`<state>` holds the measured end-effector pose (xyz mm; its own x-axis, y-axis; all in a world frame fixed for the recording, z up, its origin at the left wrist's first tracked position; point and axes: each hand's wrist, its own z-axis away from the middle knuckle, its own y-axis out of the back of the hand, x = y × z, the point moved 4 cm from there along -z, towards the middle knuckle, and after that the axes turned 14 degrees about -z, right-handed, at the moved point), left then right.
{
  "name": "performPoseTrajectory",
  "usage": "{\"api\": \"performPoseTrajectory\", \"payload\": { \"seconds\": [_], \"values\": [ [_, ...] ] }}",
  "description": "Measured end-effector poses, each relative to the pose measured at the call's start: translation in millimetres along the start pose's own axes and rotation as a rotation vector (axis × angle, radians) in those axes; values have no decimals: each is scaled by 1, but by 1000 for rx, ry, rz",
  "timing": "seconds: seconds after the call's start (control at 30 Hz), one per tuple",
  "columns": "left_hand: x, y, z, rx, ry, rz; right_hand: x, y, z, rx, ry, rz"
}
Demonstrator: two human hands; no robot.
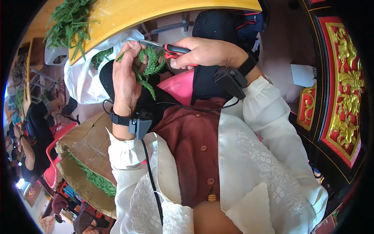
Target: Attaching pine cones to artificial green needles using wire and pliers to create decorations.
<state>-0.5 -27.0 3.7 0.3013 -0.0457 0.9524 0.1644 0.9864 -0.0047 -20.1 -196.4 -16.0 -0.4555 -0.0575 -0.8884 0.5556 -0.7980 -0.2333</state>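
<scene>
L hand (pixel 126 72): pinching green sprig (pixel 151 69), above lap (pixel 206 84)
R hand (pixel 208 52): gripping red-black tool (pixel 177 49) (pliers or snips, can't tell), tip by L fingertips (pixel 135 46)
Sprig step: prob. working its upper end
Tool next: prob. needs steady sprig, fingers clear

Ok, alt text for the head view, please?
A person's left hand holds a green sprig; the right hand grips red-and-black-handled cutters, their tips by the left hand. More greenery lies on a yellow table ahead, and a cardboard box holding some sits at left.
</scene>
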Motion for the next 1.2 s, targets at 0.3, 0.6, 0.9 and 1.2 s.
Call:
{"api": "performPoseTrajectory", "payload": {
  "seconds": [0.3,0.6,0.9,1.2],
  "values": [
    [-2,1,-2,-68,2,-56,-1,1,3,3,71,304],
    [-6,1,-5,-117,0,-62,0,2,3,21,129,409],
    [-2,-4,0,-68,9,-53,3,2,3,76,127,559],
    [-6,0,-5,-80,-22,-84,2,-3,3,280,186,614]
  ]
}}
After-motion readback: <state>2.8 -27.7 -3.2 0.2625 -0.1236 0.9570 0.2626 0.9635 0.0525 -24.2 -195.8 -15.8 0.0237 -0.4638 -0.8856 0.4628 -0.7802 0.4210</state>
